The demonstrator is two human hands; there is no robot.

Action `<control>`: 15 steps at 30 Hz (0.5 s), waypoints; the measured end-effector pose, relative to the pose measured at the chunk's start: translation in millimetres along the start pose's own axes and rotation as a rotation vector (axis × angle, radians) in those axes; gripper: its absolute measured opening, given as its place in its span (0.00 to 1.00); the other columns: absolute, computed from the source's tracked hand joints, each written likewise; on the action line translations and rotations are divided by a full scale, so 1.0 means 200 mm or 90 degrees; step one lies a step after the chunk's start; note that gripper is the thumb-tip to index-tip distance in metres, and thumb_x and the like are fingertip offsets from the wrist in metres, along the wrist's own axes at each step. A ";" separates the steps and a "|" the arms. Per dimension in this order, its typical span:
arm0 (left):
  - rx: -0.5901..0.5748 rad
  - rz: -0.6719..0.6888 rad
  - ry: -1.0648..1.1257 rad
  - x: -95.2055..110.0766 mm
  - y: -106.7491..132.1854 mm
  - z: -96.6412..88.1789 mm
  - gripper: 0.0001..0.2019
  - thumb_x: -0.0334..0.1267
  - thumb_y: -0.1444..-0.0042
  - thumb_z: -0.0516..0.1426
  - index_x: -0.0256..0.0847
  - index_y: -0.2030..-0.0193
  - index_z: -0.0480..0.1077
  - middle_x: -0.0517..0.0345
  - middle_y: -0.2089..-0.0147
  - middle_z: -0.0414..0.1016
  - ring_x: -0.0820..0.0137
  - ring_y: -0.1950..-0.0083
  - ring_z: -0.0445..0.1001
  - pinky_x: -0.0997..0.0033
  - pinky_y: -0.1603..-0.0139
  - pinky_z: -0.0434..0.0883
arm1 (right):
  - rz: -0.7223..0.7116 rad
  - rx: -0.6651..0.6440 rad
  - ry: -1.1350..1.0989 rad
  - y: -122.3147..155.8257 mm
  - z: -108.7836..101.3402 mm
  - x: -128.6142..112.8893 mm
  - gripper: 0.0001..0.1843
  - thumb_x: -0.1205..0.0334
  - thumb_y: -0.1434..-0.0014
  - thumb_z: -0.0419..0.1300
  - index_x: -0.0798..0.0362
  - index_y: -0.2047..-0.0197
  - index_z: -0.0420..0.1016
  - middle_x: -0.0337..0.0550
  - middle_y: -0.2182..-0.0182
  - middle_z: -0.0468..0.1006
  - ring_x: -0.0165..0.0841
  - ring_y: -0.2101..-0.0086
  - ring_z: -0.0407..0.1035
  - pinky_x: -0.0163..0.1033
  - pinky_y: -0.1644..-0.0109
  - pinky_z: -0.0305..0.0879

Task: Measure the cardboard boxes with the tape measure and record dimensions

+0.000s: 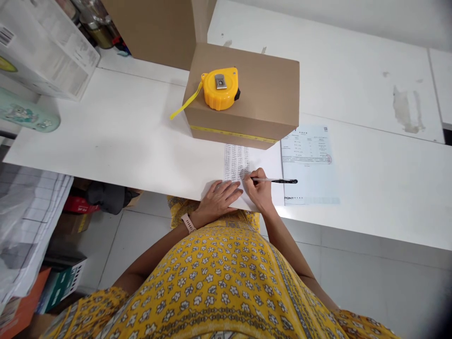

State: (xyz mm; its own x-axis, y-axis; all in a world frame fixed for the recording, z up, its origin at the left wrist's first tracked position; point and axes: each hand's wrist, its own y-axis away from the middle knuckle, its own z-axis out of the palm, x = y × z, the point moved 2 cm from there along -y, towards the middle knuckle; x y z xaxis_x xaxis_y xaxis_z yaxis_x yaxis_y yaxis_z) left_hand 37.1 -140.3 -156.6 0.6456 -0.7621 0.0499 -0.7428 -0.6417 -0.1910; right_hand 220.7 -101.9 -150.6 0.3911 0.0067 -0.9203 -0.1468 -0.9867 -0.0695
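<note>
My right hand (259, 190) is closed round a pen (278, 181) whose tip rests on a white sheet of printed rows (236, 162) at the near edge of the white table (123, 136). My left hand (219, 197) lies flat with fingers stretched on the same sheet, beside the right hand; a watch is on its wrist. Just behind the sheet stands a brown cardboard box (261, 94) with a yellow tape measure (219, 88) on top, its tape hanging off the left side.
A pale blue printed form (309, 162) lies right of the sheet. A larger cardboard box (158, 28) stands at the back, a white carton (45, 47) and a green case (24, 113) at the left. Boxes and bags sit on the floor at left.
</note>
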 end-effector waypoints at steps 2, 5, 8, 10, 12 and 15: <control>0.002 -0.001 0.002 0.00 0.00 0.00 0.31 0.61 0.28 0.45 0.44 0.32 0.68 0.50 0.28 0.67 0.57 0.30 0.66 0.50 0.29 0.61 | -0.003 -0.002 0.004 0.00 0.00 0.00 0.12 0.59 0.38 0.59 0.47 0.71 0.60 0.30 0.79 0.62 0.27 0.79 0.57 0.37 0.73 0.55; 0.008 -0.002 0.004 0.00 0.00 0.00 0.30 0.60 0.28 0.44 0.44 0.32 0.68 0.51 0.27 0.67 0.56 0.30 0.66 0.50 0.29 0.61 | -0.010 -0.007 0.006 0.00 0.00 -0.01 0.12 0.59 0.38 0.59 0.47 0.70 0.60 0.30 0.79 0.63 0.27 0.79 0.58 0.37 0.73 0.55; 0.008 0.000 0.003 0.00 0.00 0.00 0.30 0.60 0.28 0.45 0.44 0.32 0.68 0.51 0.27 0.67 0.57 0.30 0.66 0.51 0.29 0.61 | -0.012 -0.009 0.011 -0.01 0.00 -0.01 0.11 0.60 0.38 0.59 0.47 0.70 0.60 0.30 0.80 0.63 0.27 0.79 0.57 0.37 0.73 0.55; 0.002 0.000 0.003 0.00 0.00 0.00 0.30 0.60 0.28 0.45 0.45 0.32 0.68 0.51 0.27 0.67 0.57 0.30 0.66 0.50 0.29 0.61 | -0.011 -0.011 0.016 0.00 -0.01 -0.01 0.11 0.61 0.38 0.59 0.46 0.70 0.60 0.30 0.80 0.62 0.27 0.79 0.57 0.38 0.73 0.55; -0.006 -0.001 0.005 0.00 0.00 0.00 0.30 0.60 0.28 0.45 0.45 0.31 0.68 0.51 0.27 0.67 0.57 0.30 0.66 0.50 0.29 0.61 | -0.012 -0.011 0.020 0.00 -0.01 -0.01 0.11 0.61 0.38 0.59 0.46 0.69 0.60 0.30 0.80 0.62 0.28 0.79 0.57 0.38 0.72 0.55; -0.006 0.000 0.007 0.00 0.00 0.00 0.30 0.60 0.28 0.45 0.44 0.31 0.67 0.51 0.27 0.67 0.57 0.30 0.65 0.50 0.29 0.61 | -0.012 -0.010 0.021 0.00 -0.01 -0.01 0.11 0.61 0.38 0.59 0.46 0.70 0.60 0.30 0.79 0.62 0.28 0.79 0.57 0.38 0.73 0.55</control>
State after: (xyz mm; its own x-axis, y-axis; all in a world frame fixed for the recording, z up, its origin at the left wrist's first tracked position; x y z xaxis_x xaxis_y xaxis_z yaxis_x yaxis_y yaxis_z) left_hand 36.8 -140.4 -157.7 0.6442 -0.7625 0.0607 -0.7440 -0.6430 -0.1818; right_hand 221.0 -101.9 -148.0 0.4238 0.0201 -0.9055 -0.1250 -0.9889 -0.0804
